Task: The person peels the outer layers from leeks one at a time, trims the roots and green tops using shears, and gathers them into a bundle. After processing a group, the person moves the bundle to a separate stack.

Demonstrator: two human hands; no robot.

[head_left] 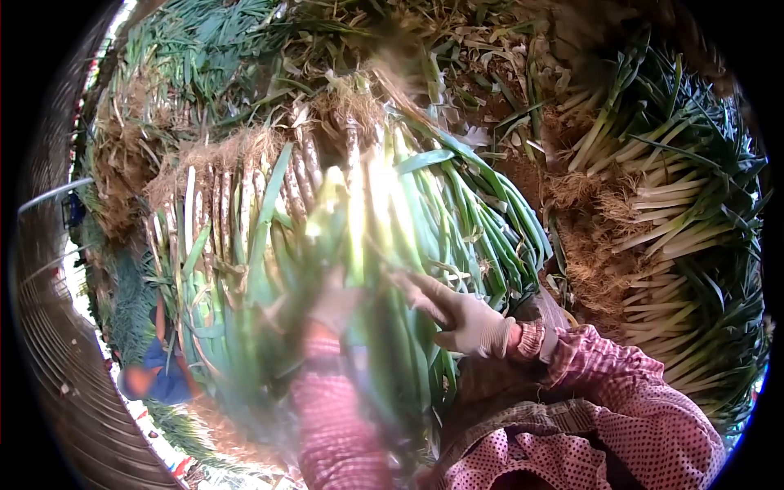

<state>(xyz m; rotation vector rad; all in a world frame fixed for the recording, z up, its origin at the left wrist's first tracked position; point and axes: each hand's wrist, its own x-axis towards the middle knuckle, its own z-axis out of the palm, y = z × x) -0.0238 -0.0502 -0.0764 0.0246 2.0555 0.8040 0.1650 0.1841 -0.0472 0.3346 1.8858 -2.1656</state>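
A wide heap of long green onions with brown roots and pale stalks lies before me, leaves toward my body. My left hand, blurred by motion, is over the green leaves at the middle; its fingers cannot be made out. My right hand, in a pale glove, lies at the right side of the leaves with its fingers apart and pointing left, holding nothing that shows. Between and above the hands, several cleaner, whiter stalks are brightly lit and partly blurred.
Cleaned onions with white stalks are stacked in a long row at the right. Loose peelings cover the ground at the top. More onions lie at the upper left. A person in blue is at the lower left, beside corrugated sheeting.
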